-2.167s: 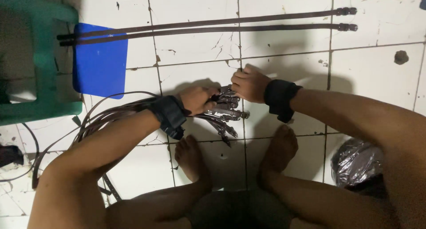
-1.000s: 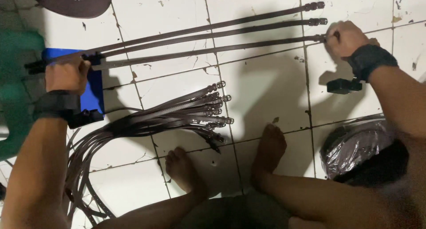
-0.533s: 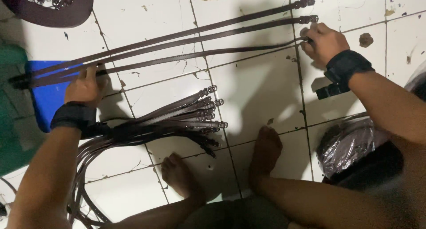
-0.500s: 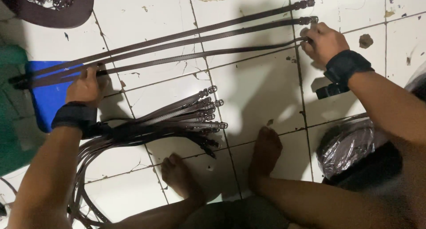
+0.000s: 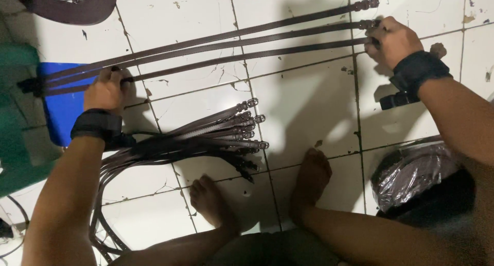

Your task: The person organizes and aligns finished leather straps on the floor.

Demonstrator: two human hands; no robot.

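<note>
clear plastic bag (image 5: 414,176) at 4 o'clock, rounded and crinkly, dark coiled contents showing through, on white tile; no labels, signs or screens

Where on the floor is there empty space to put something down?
Bare tile lies between the three stretched belts and the belt bundle, and right of the bundle, above the feet. It is crowded by the left hand, the bundle, and the plastic bag.

Blue mat (image 5: 64,109) on white tiled floor (image 5: 309,101), green plastic stool (image 5: 18,137), plastic-wrapped dark bundle (image 5: 414,178), dark round object (image 5: 69,3)
</note>
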